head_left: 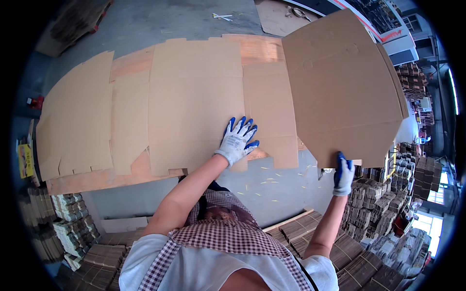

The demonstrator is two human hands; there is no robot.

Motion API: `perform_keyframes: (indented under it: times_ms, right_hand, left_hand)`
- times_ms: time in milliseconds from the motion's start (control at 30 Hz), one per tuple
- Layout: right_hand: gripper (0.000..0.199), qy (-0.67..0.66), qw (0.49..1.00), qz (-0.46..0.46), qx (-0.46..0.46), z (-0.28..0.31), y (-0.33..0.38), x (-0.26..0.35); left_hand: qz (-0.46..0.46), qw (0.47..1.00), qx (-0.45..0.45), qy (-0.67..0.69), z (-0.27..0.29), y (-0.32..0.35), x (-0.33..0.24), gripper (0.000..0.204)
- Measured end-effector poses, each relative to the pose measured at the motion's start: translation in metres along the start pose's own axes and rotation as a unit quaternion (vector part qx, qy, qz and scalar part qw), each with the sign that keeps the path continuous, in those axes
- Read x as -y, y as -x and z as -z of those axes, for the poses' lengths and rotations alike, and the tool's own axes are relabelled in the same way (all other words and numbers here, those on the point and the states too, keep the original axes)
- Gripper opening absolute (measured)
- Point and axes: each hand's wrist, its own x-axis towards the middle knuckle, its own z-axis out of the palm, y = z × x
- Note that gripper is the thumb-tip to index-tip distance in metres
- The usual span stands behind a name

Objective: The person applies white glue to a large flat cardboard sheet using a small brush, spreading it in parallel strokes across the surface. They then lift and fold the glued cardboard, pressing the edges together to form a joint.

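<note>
A large unfolded cardboard box blank [196,102] lies across a wooden table top [92,181], its slotted flaps reaching the near edge. My left hand [237,140], in a white work glove with blue fingertips, rests on the blank near the crease right of its wide middle panel, fingers spread. At the right end, a big panel [342,87] stands raised and tilted, darker than the rest. My right hand [343,175], gloved alike, grips the near lower edge of that panel; its thumb and part of the fingers are hidden.
Tied bundles of flat cardboard [371,211] are stacked at right, with more bundles [104,254] at lower left. Yellow scraps [272,182] litter the grey floor before the table. White strips [222,17] lie on the far floor. A white machine [403,48] stands at far right.
</note>
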Motion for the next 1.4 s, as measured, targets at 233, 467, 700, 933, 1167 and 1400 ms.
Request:
perform_keyframes:
  times_ms: [233,467,700,933,1167,1400]
  right_hand:
    - [0.050,0.370,0.886,0.243,0.136,-0.104,0.067,-0.071]
    - [0.053,0.550,0.757,0.125,0.330,-0.195,0.094,-0.075]
    - [0.063,0.402,0.856,0.309,0.103,-0.319,-0.056,-0.045]
    - [0.070,0.522,0.795,0.285,0.118,-0.361,-0.098,-0.102]
    - [0.073,0.505,0.810,0.267,0.133,-0.364,-0.097,-0.088]
    - [0.081,0.532,0.800,0.251,0.118,-0.377,-0.099,-0.096]
  left_hand:
    - [0.000,0.991,-0.010,0.134,-0.016,0.017,0.019,0.055]
    - [0.243,0.408,-0.170,0.863,0.079,0.088,0.079,0.067]
    - [0.398,0.701,-0.134,0.577,0.034,0.111,0.112,0.070]
    - [0.166,0.974,-0.114,-0.102,0.057,0.065,0.069,0.058]
    - [0.119,0.987,0.001,-0.111,0.023,0.045,0.102,0.062]
    - [0.121,0.987,-0.013,-0.106,0.016,0.047,0.110,0.060]
